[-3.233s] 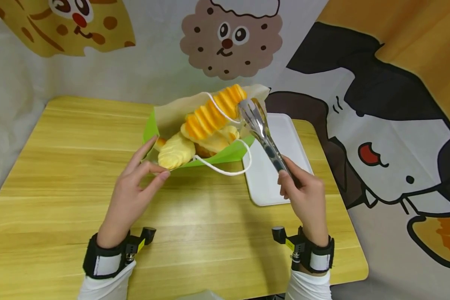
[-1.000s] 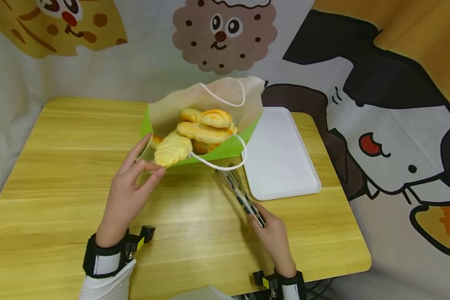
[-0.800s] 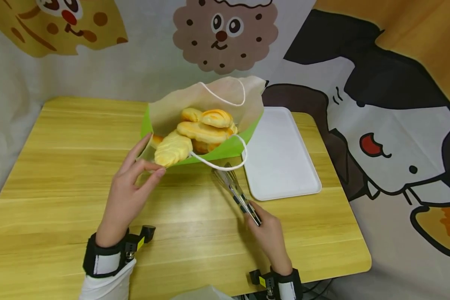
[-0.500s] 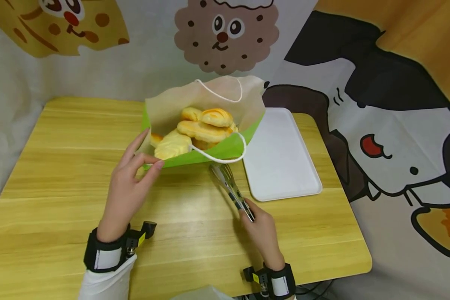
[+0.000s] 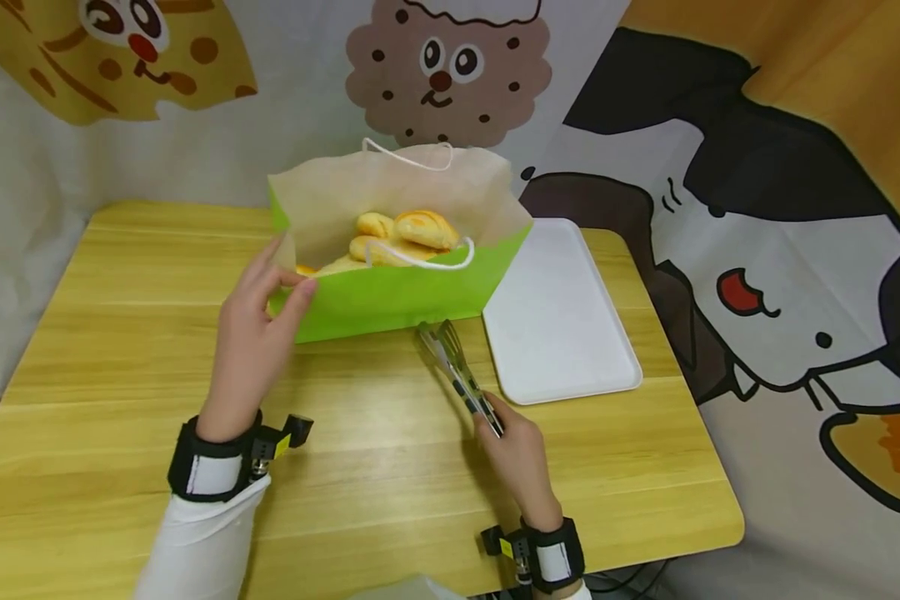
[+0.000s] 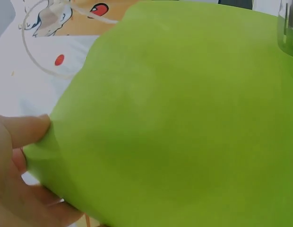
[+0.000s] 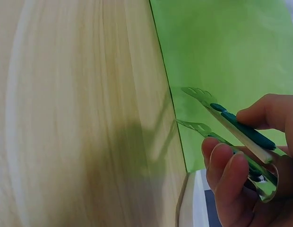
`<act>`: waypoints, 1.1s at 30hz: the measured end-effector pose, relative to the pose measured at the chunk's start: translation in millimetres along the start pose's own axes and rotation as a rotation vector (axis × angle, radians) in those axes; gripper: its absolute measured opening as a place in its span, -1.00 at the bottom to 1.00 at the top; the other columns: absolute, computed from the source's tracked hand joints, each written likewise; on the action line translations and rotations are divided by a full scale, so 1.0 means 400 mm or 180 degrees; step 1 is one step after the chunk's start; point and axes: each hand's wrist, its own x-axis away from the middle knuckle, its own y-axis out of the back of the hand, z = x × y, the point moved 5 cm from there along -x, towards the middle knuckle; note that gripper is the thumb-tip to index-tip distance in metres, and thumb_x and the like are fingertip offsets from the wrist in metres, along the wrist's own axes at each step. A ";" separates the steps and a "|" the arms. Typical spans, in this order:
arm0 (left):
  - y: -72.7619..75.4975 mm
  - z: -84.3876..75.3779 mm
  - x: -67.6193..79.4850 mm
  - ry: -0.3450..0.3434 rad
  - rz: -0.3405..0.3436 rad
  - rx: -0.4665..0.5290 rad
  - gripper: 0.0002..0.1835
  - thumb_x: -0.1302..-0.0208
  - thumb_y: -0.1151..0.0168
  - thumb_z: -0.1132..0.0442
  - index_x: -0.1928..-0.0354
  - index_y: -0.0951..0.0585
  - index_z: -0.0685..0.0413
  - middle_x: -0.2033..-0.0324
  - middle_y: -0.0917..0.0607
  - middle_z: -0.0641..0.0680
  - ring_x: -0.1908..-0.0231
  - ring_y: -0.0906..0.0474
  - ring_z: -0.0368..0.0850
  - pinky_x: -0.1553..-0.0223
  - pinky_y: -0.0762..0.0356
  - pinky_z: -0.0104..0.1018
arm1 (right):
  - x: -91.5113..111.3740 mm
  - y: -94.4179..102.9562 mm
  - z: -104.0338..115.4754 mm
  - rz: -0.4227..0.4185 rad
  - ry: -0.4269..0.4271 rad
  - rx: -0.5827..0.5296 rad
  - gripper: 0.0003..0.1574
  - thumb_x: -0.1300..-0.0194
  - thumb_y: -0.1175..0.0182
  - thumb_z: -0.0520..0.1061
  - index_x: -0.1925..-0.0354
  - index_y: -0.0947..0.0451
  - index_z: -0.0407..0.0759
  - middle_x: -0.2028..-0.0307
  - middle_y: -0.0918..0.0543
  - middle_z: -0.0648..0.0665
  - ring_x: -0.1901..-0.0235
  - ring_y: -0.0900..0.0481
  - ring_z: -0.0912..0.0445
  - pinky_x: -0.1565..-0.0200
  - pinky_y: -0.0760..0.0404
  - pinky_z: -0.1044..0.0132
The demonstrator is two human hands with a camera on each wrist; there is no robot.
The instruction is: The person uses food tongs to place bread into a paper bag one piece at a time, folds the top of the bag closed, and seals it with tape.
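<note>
A green paper bag (image 5: 405,300) with white cord handles stands near the back of the table, its mouth tipped toward me. Several bread rolls (image 5: 423,229) lie inside, partly hidden by the front wall. My left hand (image 5: 258,325) pinches the bag's rim at the front left corner; in the left wrist view its thumb lies on the green paper (image 6: 151,109). My right hand (image 5: 521,454) holds metal serving tongs (image 5: 457,367) in front of the bag. In the right wrist view the tongs (image 7: 243,130) are spread, with nothing between their tips.
A white rectangular tray (image 5: 562,317) lies right of the bag, close against its lower right corner. The wooden table (image 5: 375,492) ends at a rounded edge on the right. Behind it hangs a cloth printed with cartoon figures (image 5: 450,75).
The tongs have left the bag's mouth for the table in front, and the orange ridged bread they held is out of sight. My left hand has raised the front rim, which covers more bread.
</note>
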 end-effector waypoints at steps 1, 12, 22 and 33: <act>0.000 0.000 -0.009 0.0033 -0.0013 0.0007 -0.70 -0.45 -0.20 0.11 0.25 -0.61 0.27 -0.46 -0.36 -0.10 -0.41 -0.34 0.04 0.00 -0.54 -0.09 | -0.001 -0.001 0.000 0.0020 -0.0014 0.0000 -0.51 -0.36 -0.24 -0.06 -0.21 -0.58 -0.17 0.63 -0.56 0.01 0.75 -0.24 0.30 0.65 -0.25 0.40; -0.002 0.022 -0.121 0.0304 -0.0030 0.0087 -0.63 -0.45 -0.19 0.00 0.11 -0.66 0.22 -0.43 -0.40 -0.12 -0.32 -0.42 -0.12 -0.01 -0.39 -0.34 | -0.014 -0.001 -0.003 0.0093 -0.0190 0.0037 -0.48 -0.36 -0.25 -0.03 -0.25 -0.56 -0.10 0.59 -0.59 0.01 0.72 -0.28 0.23 0.62 -0.26 0.39; 0.021 0.053 -0.218 0.0398 0.0080 0.0087 -0.60 -0.45 -0.17 -0.06 0.09 -0.65 0.18 -0.43 -0.40 -0.15 -0.47 -0.25 -0.20 -0.02 -0.31 -0.42 | -0.022 -0.003 0.023 -0.0059 0.0157 0.0686 -0.50 -0.30 -0.32 0.01 -0.14 -0.64 -0.16 0.69 -0.46 0.03 0.74 -0.14 0.24 0.65 -0.09 0.39; 0.017 0.066 -0.199 0.0082 0.0160 0.0058 -0.61 -0.43 -0.18 -0.03 0.16 -0.64 0.22 -0.41 -0.42 -0.23 -0.42 -0.32 -0.15 0.11 -0.26 -0.43 | -0.015 -0.032 0.020 0.0005 0.0108 0.0962 -0.53 -0.26 -0.38 0.01 -0.07 -0.64 -0.18 0.51 -0.70 -0.06 0.72 -0.38 0.21 0.68 -0.22 0.38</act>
